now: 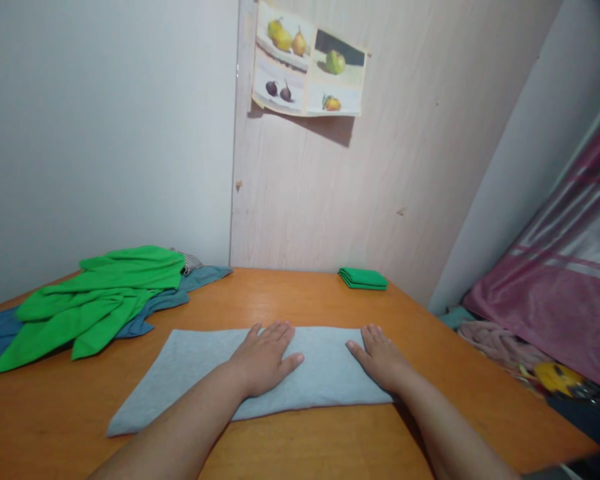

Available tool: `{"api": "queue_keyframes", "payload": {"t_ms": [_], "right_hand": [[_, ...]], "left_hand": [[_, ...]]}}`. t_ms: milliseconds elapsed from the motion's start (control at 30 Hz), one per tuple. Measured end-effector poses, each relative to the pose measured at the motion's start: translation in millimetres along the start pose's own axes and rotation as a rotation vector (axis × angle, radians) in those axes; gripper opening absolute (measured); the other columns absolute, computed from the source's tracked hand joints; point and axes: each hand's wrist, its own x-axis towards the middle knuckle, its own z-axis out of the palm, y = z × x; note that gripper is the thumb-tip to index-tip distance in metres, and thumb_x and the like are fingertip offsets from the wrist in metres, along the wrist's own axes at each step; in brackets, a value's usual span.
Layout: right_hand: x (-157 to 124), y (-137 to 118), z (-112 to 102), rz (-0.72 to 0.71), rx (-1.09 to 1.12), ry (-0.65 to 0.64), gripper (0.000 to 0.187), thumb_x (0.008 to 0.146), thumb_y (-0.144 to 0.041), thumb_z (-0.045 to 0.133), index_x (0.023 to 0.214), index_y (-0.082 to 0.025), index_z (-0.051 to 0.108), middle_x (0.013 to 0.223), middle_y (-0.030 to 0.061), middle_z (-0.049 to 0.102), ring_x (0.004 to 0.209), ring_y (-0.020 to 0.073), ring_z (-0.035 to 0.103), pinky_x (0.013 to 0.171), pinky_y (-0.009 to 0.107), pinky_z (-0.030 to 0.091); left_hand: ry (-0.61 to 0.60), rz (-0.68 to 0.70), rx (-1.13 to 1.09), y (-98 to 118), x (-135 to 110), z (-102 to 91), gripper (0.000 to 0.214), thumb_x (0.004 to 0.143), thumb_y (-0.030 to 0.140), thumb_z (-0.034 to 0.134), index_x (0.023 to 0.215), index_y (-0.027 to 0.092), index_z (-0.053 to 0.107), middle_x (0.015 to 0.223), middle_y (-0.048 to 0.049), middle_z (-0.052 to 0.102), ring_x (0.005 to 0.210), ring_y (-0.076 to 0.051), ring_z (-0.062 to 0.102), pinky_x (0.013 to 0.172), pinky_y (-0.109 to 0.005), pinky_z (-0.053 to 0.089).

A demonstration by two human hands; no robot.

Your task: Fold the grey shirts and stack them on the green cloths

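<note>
A light grey cloth (320, 373), folded into a long strip, lies flat across the wooden table in front of me. My left hand (265, 357) rests palm down near the cloth's middle, fingers spread. At the cloth's right end, my right hand (380, 360) lies flat with its thumb apart from the fingers. Neither hand grips the fabric; both press on its top. The cloth's left end flares out towards the near side, partly covered by my left forearm. What kind of garment or cloth it is, I cannot tell.
A loose heap of bright green cloth (115, 287) lies over blue fabric (167, 303) at the table's left. A neatly folded green cloth (363, 279) sits at the back right. Behind the table (280, 297) stands a wall with a fruit picture (310, 67). A pink curtain (545, 293) hangs right.
</note>
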Motion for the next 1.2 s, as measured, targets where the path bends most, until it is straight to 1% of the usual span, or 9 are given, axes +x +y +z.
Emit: {"api": "queue_keyframes", "payload": {"t_ms": [133,300,400,467,600,767,933,1067,1200], "right_hand": [[3.2,7.6,5.3,0.006,0.026,-0.023,0.093,0.094,-0.073,0.019,0.156,-0.004,0.025,0.164,0.0186,0.016,0.152,0.0313,0.01,0.12,0.05,0.016],[0.4,1.4,0.0,0.034,-0.024,-0.011,0.089,0.095,-0.071,0.02,0.155,-0.005,0.027,0.163,0.0176,0.02,0.152,0.0315,0.013,0.12,0.054,0.014],[-3.8,-14.6,-8.0,0.013,-0.061,0.028,0.087,0.095,-0.069,0.023,0.154,-0.005,0.031,0.162,0.0188,0.023,0.151,0.0333,0.015,0.119,0.056,0.011],[-8.2,-30.0,-11.7,-0.077,-0.041,0.033,0.086,0.096,-0.069,0.022,0.155,-0.007,0.03,0.163,0.0172,0.02,0.152,0.0318,0.013,0.12,0.054,0.011],[-19.2,-55.8,-8.7,-0.263,0.023,-0.065,0.089,0.094,-0.072,0.018,0.157,-0.009,0.022,0.165,0.0132,0.015,0.153,0.0267,0.007,0.122,0.047,0.01],[-25.1,-59.0,-2.8,-0.263,0.018,-0.098,0.089,0.095,-0.072,0.019,0.158,-0.009,0.019,0.165,0.0119,0.013,0.153,0.0254,0.006,0.123,0.049,0.009],[-21.1,-72.1,-13.1,-0.247,0.015,-0.092,0.089,0.095,-0.07,0.021,0.156,-0.005,0.024,0.163,0.015,0.018,0.152,0.0292,0.012,0.122,0.051,0.013],[-19.7,-97.8,-13.2,-0.365,0.062,-0.045,0.083,0.097,-0.066,0.021,0.157,-0.008,0.025,0.164,0.0121,0.016,0.153,0.0258,0.008,0.123,0.046,0.011],[-21.1,-108.7,-2.1,-0.411,0.074,-0.096,0.082,0.097,-0.068,0.018,0.157,-0.012,0.024,0.164,0.0099,0.017,0.153,0.0247,0.006,0.123,0.047,0.008]], "left_hand": [[-0.001,-0.001,0.011,1.1,-0.7,-1.8,0.077,0.098,0.069,0.02,0.155,0.019,0.033,0.162,-0.0123,0.025,0.151,-0.028,0.02,0.12,-0.056,0.011],[-0.001,0.004,0.004,2.2,-0.8,-1.5,0.077,0.098,0.069,0.02,0.155,0.019,0.033,0.162,-0.0122,0.025,0.151,-0.029,0.019,0.119,-0.057,0.011],[0.006,0.009,0.002,1.8,0.1,0.2,0.078,0.098,0.069,0.019,0.155,0.018,0.032,0.162,-0.0126,0.024,0.151,-0.029,0.019,0.119,-0.057,0.01],[0.007,0.009,0.001,2.0,0.2,0.6,0.077,0.098,0.069,0.019,0.155,0.018,0.033,0.162,-0.0129,0.025,0.151,-0.029,0.019,0.119,-0.058,0.01],[0.01,0.011,-0.008,3.5,-0.5,0.1,0.076,0.098,0.067,0.02,0.154,0.018,0.034,0.161,-0.0135,0.026,0.151,-0.029,0.02,0.119,-0.058,0.009],[0.018,0.001,-0.032,5.1,-1.0,0.3,0.075,0.098,0.067,0.023,0.154,0.019,0.035,0.161,-0.0129,0.028,0.151,-0.029,0.019,0.119,-0.058,0.009],[0.013,0.001,-0.04,7.1,-1.9,-1.3,0.073,0.098,0.066,0.023,0.153,0.019,0.036,0.161,-0.0143,0.028,0.15,-0.03,0.021,0.118,-0.06,0.01],[0.03,0.009,-0.041,6.9,-1.6,-1.2,0.07,0.099,0.063,0.025,0.152,0.019,0.037,0.16,-0.0135,0.03,0.149,-0.03,0.023,0.119,-0.058,0.012],[0.04,0.004,-0.054,2.8,-0.6,0.3,0.059,0.1,0.048,0.032,0.151,0.02,0.038,0.16,-0.0118,0.033,0.149,-0.028,0.026,0.119,-0.055,0.013]]}}
